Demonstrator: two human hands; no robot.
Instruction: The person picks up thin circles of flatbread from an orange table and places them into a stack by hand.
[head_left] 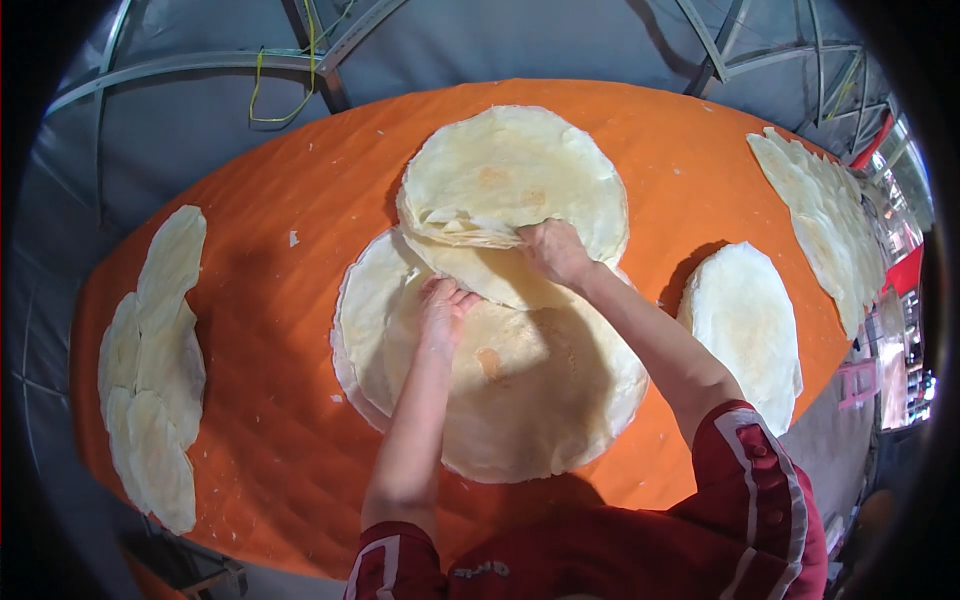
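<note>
Two stacks of thin, round, pale flatbreads overlap in the middle of the table. On the far stack [515, 160], the near edges of several layers are lifted and bunched into a fold. My right hand [555, 250] is closed on the right end of that fold, knuckles up. My left hand [442, 305] has its fingers curled at the near edge of a flatbread sheet [500, 275] under the fold, where it seems to grip the rim; its fingertips are partly hidden. The near stack [520, 400] lies beneath both wrists, with browned spots and my shadow on it.
An orange-covered table [270, 330] spreads around the stacks, with small white crumbs. Overlapping flatbreads [155, 370] lie at its left edge. To the right stand another round stack [745, 320] and a row of overlapping sheets [815, 220]. A grey sheet wall with metal bars [190, 62] rises behind.
</note>
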